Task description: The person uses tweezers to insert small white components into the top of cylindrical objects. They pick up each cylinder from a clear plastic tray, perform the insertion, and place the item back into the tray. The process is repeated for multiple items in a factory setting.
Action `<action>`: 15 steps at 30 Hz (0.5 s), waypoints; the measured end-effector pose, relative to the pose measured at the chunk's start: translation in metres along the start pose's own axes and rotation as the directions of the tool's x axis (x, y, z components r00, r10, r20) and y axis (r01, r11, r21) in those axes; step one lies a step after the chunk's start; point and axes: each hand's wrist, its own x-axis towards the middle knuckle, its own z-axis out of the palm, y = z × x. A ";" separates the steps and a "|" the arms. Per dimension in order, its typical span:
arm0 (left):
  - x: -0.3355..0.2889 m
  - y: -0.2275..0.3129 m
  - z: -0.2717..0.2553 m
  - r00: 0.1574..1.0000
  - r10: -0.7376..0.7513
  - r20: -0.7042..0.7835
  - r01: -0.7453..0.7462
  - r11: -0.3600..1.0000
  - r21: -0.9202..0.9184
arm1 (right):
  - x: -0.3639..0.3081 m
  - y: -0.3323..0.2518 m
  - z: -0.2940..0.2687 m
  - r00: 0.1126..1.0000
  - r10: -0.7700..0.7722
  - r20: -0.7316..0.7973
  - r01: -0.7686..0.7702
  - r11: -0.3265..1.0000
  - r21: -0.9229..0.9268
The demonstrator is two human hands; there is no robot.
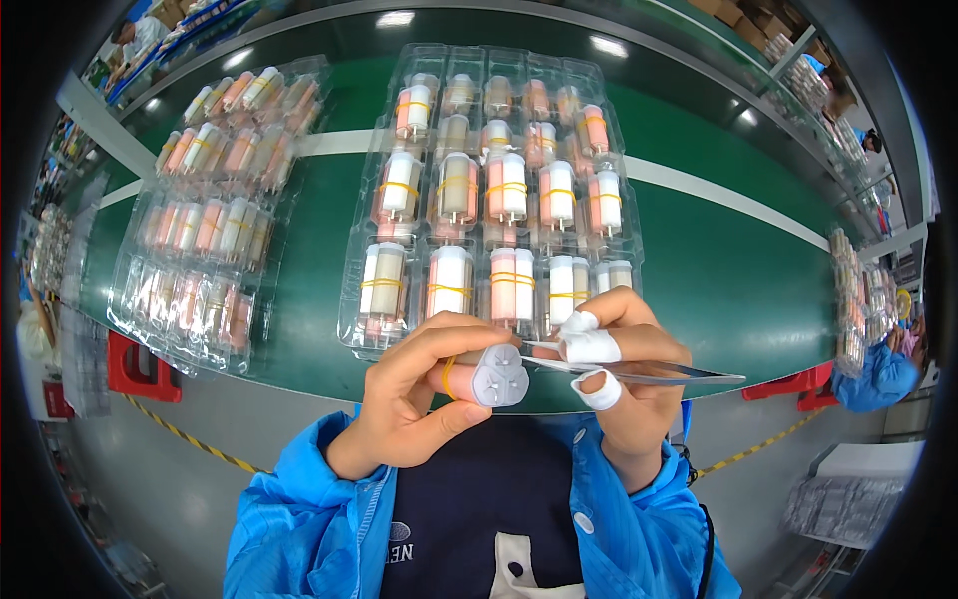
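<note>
Left hand (414,389) is closed round a bundle of three banded cylinders (489,374), right hand (624,374) is pinched on tweezers (639,371) whose tips are touching its end face above the belt edge; a slip could scratch it; two filled clear trays (489,190) are counted.
</note>
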 end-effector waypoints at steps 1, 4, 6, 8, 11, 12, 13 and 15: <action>-0.001 -0.001 0.000 1.000 -0.004 -0.009 0.004 1.000 -0.007 | 0.000 -0.002 0.001 1.000 0.010 0.009 -0.010 1.000 -0.024; -0.001 -0.004 0.003 0.999 -0.015 -0.041 0.015 1.000 0.002 | 0.000 -0.003 0.001 0.999 0.004 0.045 0.001 0.994 -0.110; -0.002 -0.004 0.002 0.999 -0.026 -0.043 0.025 1.000 -0.003 | -0.002 0.000 -0.002 0.995 -0.046 0.083 0.061 0.981 -0.185; -0.002 -0.005 0.000 0.999 -0.040 -0.025 0.039 0.999 -0.024 | -0.001 0.000 0.002 0.998 -0.037 0.059 0.048 0.979 -0.199; -0.003 -0.005 0.001 0.998 -0.047 -0.049 0.047 0.999 -0.014 | 0.000 -0.002 0.004 0.998 -0.025 0.062 0.039 0.971 -0.237; -0.003 -0.004 0.000 0.998 -0.044 -0.048 0.044 0.999 -0.006 | 0.001 -0.002 0.004 0.997 -0.022 0.069 0.039 0.967 -0.253; -0.003 -0.004 0.000 0.998 -0.041 -0.047 0.041 0.999 0.002 | 0.002 -0.002 0.004 0.995 -0.043 0.085 0.065 0.960 -0.273; -0.003 -0.003 0.000 0.998 -0.038 -0.045 0.038 0.999 0.008 | 0.004 -0.002 0.003 0.989 -0.084 0.120 0.117 0.943 -0.312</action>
